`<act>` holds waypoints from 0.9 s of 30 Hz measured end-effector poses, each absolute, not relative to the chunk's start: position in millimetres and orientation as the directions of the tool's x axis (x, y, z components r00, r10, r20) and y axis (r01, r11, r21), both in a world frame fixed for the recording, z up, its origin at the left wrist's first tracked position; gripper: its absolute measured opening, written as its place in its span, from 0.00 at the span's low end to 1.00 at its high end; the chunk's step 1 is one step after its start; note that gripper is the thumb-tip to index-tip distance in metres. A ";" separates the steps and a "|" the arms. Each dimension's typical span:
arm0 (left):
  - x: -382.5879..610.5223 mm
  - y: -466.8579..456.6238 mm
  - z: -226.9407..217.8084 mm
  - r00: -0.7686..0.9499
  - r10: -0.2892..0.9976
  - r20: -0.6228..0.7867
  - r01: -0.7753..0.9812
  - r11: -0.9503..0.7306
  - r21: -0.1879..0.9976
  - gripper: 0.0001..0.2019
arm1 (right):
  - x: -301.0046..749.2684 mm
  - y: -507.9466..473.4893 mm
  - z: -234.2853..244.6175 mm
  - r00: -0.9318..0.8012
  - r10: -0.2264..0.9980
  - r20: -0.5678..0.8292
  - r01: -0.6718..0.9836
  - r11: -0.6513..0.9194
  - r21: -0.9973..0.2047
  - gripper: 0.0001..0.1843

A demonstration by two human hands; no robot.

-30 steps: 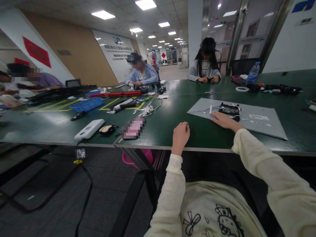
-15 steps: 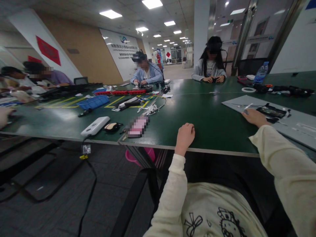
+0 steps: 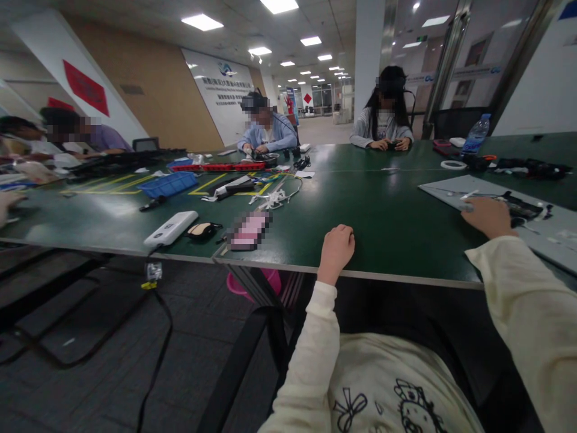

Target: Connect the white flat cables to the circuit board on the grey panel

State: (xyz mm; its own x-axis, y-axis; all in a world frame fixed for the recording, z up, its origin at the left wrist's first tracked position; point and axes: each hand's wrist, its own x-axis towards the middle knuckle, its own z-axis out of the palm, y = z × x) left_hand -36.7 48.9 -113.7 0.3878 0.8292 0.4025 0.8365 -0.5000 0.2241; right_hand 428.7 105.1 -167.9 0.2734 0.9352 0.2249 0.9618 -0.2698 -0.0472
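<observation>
My left hand (image 3: 337, 249) rests on the green table (image 3: 387, 240) near its front edge, fingers curled in and nothing showing in them. Over the near edge of a flat grey board (image 3: 444, 187) lies my right hand (image 3: 490, 216), its fingers closed at that edge; the fingertips are partly hidden. A small white strip (image 3: 471, 193) sits just beyond those fingers; I cannot tell whether they touch it. On the board, past my right hand, is an opened black device (image 3: 525, 207), partly covered by the hand. Small white pieces (image 3: 565, 236) lie farther right.
To the left lie a pink-screened phone (image 3: 249, 231), a black-and-beige object (image 3: 204, 231), a white power bank (image 3: 171, 229) with a cable, and a blue basket (image 3: 167, 185). A water bottle (image 3: 476, 135) and white ring (image 3: 453, 165) stand behind the board. Several people sit around.
My right hand has moved right, and the grey board with the black device and white strip has slid right with it. My left hand stays in place.
</observation>
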 end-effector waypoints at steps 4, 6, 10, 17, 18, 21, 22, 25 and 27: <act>-35.4 46.7 -112.5 0.397 0.830 0.392 0.838 -0.502 0.213 0.11 | 443.0 80.4 -167.7 0.323 0.884 0.338 0.931 -0.360 0.052 0.30; -35.0 46.5 -112.5 0.402 0.831 0.384 0.842 -0.500 0.201 0.11 | 453.0 69.3 -170.5 0.382 0.869 0.313 0.912 -0.410 0.025 0.32; -34.8 47.8 -114.9 0.405 0.838 0.366 0.841 -0.499 0.210 0.12 | 470.6 59.4 -178.7 0.509 0.844 0.169 0.860 -0.489 -0.147 0.39; -34.2 48.0 -116.4 0.406 0.841 0.356 0.840 -0.497 0.215 0.13 | 483.4 71.0 -186.4 0.567 0.816 0.115 0.810 -0.526 -0.260 0.43; -34.1 47.6 -115.8 0.408 0.841 0.357 0.841 -0.498 0.212 0.13 | 485.3 72.7 -187.1 0.568 0.814 0.118 0.808 -0.526 -0.264 0.43; -34.2 46.5 -114.2 0.410 0.838 0.360 0.844 -0.498 0.197 0.12 | 490.1 75.7 -189.6 0.576 0.807 0.129 0.804 -0.531 -0.268 0.43; -34.3 46.3 -113.9 0.411 0.837 0.360 0.846 -0.498 0.192 0.12 | 490.8 75.9 -190.3 0.585 0.800 0.134 0.798 -0.538 -0.273 0.44; -34.4 46.4 -114.1 0.409 0.843 0.349 0.848 -0.493 0.196 0.12 | 489.1 73.9 -191.0 0.615 0.773 0.155 0.774 -0.553 -0.310 0.46; -34.4 46.7 -114.6 0.402 0.849 0.342 0.848 -0.487 0.211 0.13 | 487.0 71.0 -189.8 0.637 0.746 0.192 0.754 -0.552 -0.356 0.47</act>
State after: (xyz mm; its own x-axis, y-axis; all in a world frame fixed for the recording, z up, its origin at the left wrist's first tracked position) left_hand -34.4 46.7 -114.6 0.4024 0.8490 0.3424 0.8477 -0.4868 0.2108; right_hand 487.0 71.0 -189.8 0.6373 0.7462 0.1923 0.7539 -0.5521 -0.3561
